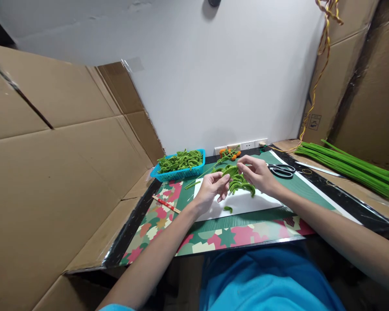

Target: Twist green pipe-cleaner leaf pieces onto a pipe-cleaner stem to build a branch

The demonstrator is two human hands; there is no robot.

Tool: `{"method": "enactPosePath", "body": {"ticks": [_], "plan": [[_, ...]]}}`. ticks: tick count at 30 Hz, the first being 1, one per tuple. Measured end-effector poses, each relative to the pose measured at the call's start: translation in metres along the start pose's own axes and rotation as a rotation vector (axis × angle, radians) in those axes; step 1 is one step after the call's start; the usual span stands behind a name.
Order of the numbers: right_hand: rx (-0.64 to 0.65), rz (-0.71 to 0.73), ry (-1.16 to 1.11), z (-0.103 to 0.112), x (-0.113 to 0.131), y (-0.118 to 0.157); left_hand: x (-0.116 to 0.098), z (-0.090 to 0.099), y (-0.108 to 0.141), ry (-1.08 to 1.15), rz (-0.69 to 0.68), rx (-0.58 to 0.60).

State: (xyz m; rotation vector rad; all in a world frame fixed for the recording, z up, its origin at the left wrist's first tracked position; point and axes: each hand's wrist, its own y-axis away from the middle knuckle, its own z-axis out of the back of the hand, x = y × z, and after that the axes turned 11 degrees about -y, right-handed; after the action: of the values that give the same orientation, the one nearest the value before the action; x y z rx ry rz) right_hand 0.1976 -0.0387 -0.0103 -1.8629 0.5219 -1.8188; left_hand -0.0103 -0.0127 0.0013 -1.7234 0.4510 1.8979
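Observation:
Between my two hands is a green fuzzy leaf-shaped piece [229, 171]. My left hand [214, 186] pinches its near end between thumb and finger. Close beside it, my right hand [253, 172] has its thumb and fingers pressed together at the piece's right end. Beneath the hands, a heap of curved green fuzzy pieces [241, 185] lies on a white sheet [214, 209]. One short curled green piece [227, 209] sits apart, nearer the sheet's front edge.
A blue basket [178, 174] of green pieces stands at the back left. Orange-tipped stems [230, 153] lie behind the hands. Black scissors [282, 171] and long green stems [350, 168] are to the right. A red-wrapped stick [166, 204] lies left; cardboard walls [65, 164] flank the table.

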Motion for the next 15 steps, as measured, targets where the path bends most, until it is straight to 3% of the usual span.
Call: {"method": "enactPosePath", "body": {"ticks": [3, 8, 11, 15], "plan": [[0.058, -0.119, -0.152, -0.007, -0.001, 0.0, 0.0, -0.002, 0.002, -0.057, 0.019, 0.052], [-0.076, -0.15, -0.23, -0.016, -0.006, 0.0, 0.003, -0.007, 0.001, -0.296, -0.029, 0.066], [-0.088, -0.117, -0.128, -0.014, -0.005, 0.001, 0.005, -0.01, 0.0, -0.336, -0.069, 0.068], [-0.115, 0.08, 0.2, -0.01, -0.004, 0.004, 0.007, -0.011, -0.001, -0.31, -0.05, 0.087]]}}
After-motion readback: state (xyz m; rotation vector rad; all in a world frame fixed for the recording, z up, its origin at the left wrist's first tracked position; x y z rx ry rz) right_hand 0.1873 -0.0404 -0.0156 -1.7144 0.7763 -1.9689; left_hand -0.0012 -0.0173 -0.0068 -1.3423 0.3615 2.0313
